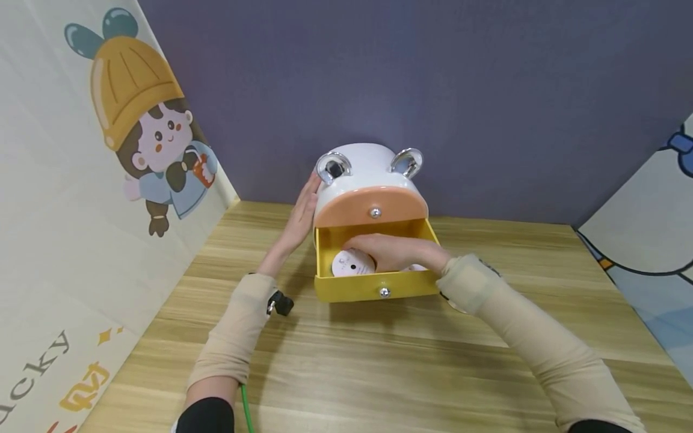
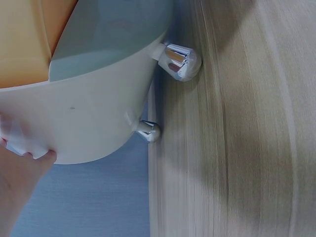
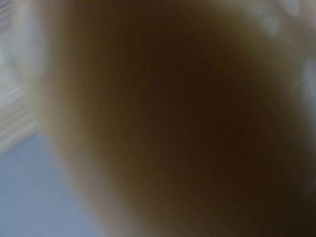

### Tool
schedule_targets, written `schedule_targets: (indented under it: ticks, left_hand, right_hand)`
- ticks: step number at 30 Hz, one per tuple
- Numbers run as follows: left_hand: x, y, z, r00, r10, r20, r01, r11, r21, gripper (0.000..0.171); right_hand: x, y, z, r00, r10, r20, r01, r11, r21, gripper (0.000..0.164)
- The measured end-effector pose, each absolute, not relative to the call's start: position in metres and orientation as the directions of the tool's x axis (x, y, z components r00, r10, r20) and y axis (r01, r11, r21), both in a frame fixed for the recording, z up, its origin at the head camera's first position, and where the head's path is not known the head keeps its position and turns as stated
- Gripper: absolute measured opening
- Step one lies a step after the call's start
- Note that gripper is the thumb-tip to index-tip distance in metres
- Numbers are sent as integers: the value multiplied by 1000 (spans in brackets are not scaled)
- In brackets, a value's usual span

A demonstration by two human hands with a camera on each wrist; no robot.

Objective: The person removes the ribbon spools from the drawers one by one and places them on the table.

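Note:
A white animal-shaped cabinet (image 1: 360,165) with silver ears stands on the table, its lower yellow drawer (image 1: 349,288) pulled out. My left hand (image 1: 299,221) rests against the cabinet's left side; in the left wrist view, fingertips touch the white shell (image 2: 94,123). Inside the drawer, my right hand (image 1: 387,249) reaches in from the right and holds a white round spool-like disc (image 1: 351,263), which has a small black centre hole and fine print. The fingertips are mostly hidden behind the disc. Another white piece (image 1: 415,267) shows partly beneath the right wrist. A dark blur covers most of the right wrist view.
Above the yellow drawer is an orange drawer (image 1: 352,205) with a silver knob, pushed in. Silver feet (image 2: 180,63) hold the cabinet above the wooden table (image 1: 335,373). Behind it rises a dark blue-grey wall (image 1: 487,108). A printed cartoon panel (image 1: 59,198) borders the left.

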State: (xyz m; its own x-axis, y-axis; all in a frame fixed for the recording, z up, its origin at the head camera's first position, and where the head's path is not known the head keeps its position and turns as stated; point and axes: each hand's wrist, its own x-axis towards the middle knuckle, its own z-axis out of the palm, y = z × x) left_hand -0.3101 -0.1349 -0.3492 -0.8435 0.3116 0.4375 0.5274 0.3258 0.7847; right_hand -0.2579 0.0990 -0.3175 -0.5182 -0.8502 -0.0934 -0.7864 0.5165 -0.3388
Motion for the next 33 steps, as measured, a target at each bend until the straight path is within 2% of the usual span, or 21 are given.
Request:
schedule_targets:
  ticks: [6,16,28,33]
  left_hand:
    - [-310,-135,-350,-841,311,443,533,325,781,51]
    - [-312,-134,-351,-837,307,454,539,313,782,51]
    - [-314,-132,-350,-820,310,481,564,293,772,51]
    - [-315,-134,-352,-821,313,478,562,285,777,52]
  right_hand:
    - [-256,97,-317,-530,-836,-140,-788,547,-282,50]
    - [-255,95,-318,-566,-801,-196,-749,599,-284,53]
    - [-260,108,-313,-612,-784,-106,-703,600,-381,56]
    - [-258,120,-302,-624,-778,-77,-702,601,-382,57]
